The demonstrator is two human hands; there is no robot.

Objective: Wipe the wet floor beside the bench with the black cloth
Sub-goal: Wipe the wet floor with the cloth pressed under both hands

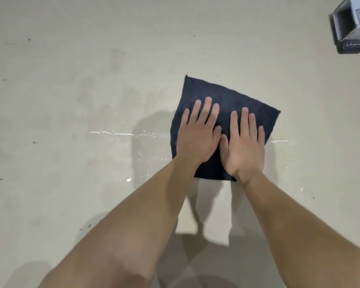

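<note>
Head view is showing the cloth (227,104) lying spread flat on the floor (71,80), right of centre, with both hands pressing down on its near half. Left hand (197,138) is lying palm down, fingers extended and slightly splayed, gripping nothing; right hand (244,146) is lying likewise, flat and unclenched, just beside the left with the thumbs touching. Water is glinting in a thin streak (125,134) running left from the cloth's edge, in a shorter streak (283,141) to its right, and in scattered droplets (128,180) nearer the person. Darker damp patches are showing further out on the left. A grey object (351,26), possibly part of the bench, is sitting at the upper right corner, well apart from the cloth; its identity cannot be confirmed. Judgement: the wiping step is in hand, with wet areas remaining on both sides. The next move is calling for steady downward pressure through both palms while sliding the cloth sideways over the left streak, keeping it flat so it does not bunch or ride over the water.
</note>
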